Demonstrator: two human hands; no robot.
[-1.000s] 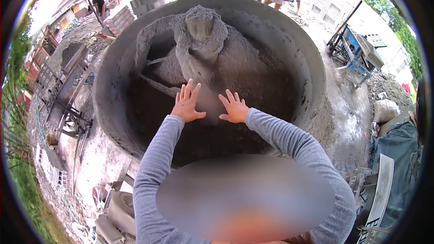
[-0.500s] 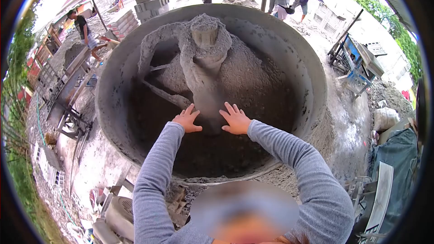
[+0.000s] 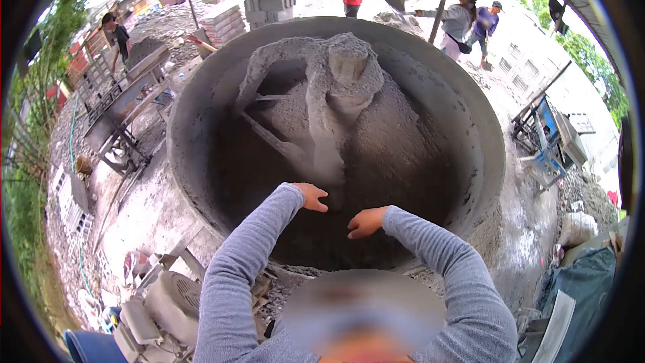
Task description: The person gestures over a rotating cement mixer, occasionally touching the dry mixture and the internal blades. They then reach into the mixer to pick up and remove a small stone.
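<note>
Round grey tub (image 3: 476,128), open-topped, filling frame centre, wall crusted. Inside: grey-brown mix (image 3: 413,131), heaped right of centre, darker toward bottom. Upper centre: caked hub (image 3: 347,67), curved arm (image 3: 279,52) and thin bars (image 3: 265,130) extending left.

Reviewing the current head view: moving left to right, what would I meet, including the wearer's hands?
Green foliage at the left edge → metal frame → left hand → right hand → blue-framed stand.
</note>
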